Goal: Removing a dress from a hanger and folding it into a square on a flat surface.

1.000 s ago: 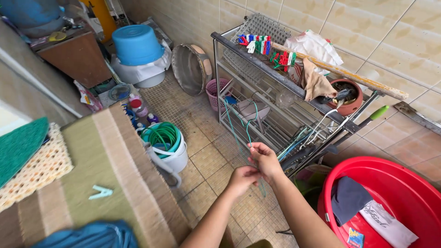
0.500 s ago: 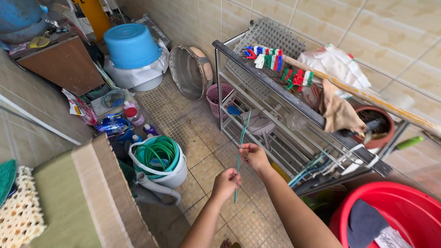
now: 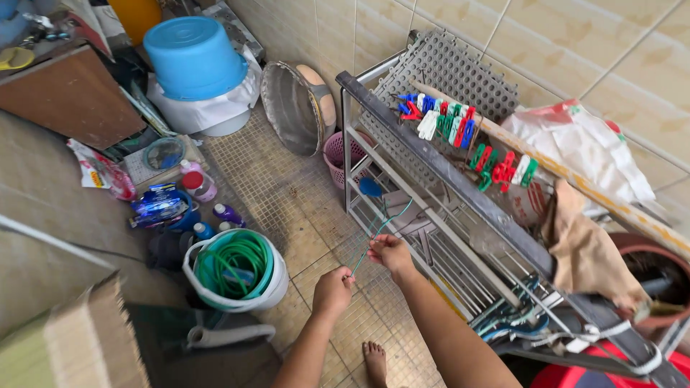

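Both my hands hold a thin green cord that runs up to the metal drying rack. My left hand pinches the cord's lower end. My right hand grips it a little higher, close to the rack's lower bars. Coloured clothes pegs are clipped in a row along the rack's top. A tan cloth and a white plastic bag hang on the rack to the right. My bare foot stands on the tiled floor below.
A white bucket with a coiled green hose stands left of my hands. Bottles, an upturned blue tub, a round metal pan and a pink basket sit by the wall. A red basin is at bottom right.
My view has swung left and closer to the rack. Both hands moved nearer the rack's lower bars, still holding the green cord; the red basin has slid almost out of view.
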